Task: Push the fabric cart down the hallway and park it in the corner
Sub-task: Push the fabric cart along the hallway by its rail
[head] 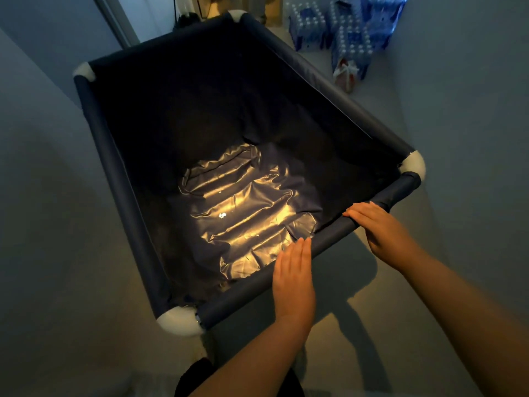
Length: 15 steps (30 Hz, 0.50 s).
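Note:
The fabric cart [114, 167] fills the middle of the head view: a dark navy cloth bin on a tube frame with white corner joints. It is empty, and a patch of warm light falls on its crinkled bottom. My left hand [294, 277] lies flat on the near rail with its fingers straight and together, not wrapped around the tube. My right hand [378, 224] rests on the same rail further right, near the white corner joint [413, 164], fingers draped over the top of the tube.
The cart's left side runs close along a pale wall [43, 196]. Shrink-wrapped packs of water bottles [352, 32] are stacked on the floor ahead on the right, with a small bag [346, 73] in front of them. A door frame [120, 21] stands at the far left.

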Tool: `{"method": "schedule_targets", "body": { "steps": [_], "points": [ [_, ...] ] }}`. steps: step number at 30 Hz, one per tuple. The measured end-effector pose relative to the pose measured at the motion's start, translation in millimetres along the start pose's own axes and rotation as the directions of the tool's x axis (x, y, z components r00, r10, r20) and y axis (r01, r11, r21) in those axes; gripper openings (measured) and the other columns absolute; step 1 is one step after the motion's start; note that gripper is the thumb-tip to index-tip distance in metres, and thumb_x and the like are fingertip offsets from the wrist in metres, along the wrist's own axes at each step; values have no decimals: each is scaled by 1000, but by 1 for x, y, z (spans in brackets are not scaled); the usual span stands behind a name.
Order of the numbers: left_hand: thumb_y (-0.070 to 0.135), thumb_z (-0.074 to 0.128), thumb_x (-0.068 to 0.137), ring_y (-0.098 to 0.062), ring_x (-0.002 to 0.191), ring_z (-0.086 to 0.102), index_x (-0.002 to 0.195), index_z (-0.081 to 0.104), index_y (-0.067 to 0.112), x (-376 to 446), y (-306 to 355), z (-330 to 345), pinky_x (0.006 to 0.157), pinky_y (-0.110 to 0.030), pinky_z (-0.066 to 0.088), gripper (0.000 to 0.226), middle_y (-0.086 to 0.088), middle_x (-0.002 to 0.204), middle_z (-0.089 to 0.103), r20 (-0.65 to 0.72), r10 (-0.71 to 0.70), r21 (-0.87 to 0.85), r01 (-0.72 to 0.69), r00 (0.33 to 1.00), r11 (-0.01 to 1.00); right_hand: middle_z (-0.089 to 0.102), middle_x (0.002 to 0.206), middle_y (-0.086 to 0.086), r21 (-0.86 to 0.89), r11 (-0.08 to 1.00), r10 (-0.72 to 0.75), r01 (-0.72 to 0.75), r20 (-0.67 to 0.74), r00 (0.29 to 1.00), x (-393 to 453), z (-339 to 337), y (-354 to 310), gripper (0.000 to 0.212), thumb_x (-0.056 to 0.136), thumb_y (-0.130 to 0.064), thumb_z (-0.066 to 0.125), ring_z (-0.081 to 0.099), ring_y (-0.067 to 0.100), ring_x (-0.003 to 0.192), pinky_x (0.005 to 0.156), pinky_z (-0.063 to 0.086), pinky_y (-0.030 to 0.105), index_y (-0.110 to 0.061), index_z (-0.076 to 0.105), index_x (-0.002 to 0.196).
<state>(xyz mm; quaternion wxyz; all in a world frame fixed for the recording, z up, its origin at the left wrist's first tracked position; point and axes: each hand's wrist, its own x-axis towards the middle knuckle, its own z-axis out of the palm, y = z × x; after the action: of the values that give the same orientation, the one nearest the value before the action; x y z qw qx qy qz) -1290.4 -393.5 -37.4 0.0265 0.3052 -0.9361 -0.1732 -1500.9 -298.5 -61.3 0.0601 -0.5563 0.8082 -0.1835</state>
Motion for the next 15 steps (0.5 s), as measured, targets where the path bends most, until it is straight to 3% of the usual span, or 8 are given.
{"method": "schedule_targets", "body": {
  "steps": [5, 10, 13, 15],
  "points": [
    [8, 83, 51, -16, 112, 59, 125, 57, 13, -29, -3, -2, 97, -35, 45, 78, 0, 123, 64, 36, 67, -31, -66, 997, 997, 55, 128, 11, -8, 993, 113, -114, -36, 993, -41, 7, -19, 63, 71, 23, 51, 47, 29, 123, 110, 23, 37, -12, 52, 123],
    [13, 83, 55, -13, 112, 59, 125, 58, 14, -55, -22, 2, 96, -30, 46, 74, 2, 123, 64, 20, 232, -22, -232, 972, 973, 54, 130, 14, -14, 967, 253, -256, -115, 961, -75, 18, -55, 56, 75, 23, 50, 46, 33, 125, 108, 23, 35, -9, 52, 122],
    [13, 80, 60, -14, 115, 57, 129, 53, 13, -66, -36, 1, 100, -31, 42, 73, 1, 127, 61, 20, 294, -47, -293, 956, 955, 52, 132, 15, 2, 950, 309, -312, -145, 940, -95, 23, -77, 51, 80, 19, 49, 44, 32, 127, 110, 23, 36, -7, 52, 123],
    [9, 71, 72, -17, 126, 46, 138, 41, 11, -75, -47, 0, 111, -31, 25, 72, -3, 138, 50, 37, 337, -66, -335, 941, 940, 51, 133, 16, 9, 938, 344, -346, -147, 927, -107, 27, -93, 47, 83, 16, 49, 42, 32, 129, 111, 25, 40, -6, 51, 124]
  ]
}}
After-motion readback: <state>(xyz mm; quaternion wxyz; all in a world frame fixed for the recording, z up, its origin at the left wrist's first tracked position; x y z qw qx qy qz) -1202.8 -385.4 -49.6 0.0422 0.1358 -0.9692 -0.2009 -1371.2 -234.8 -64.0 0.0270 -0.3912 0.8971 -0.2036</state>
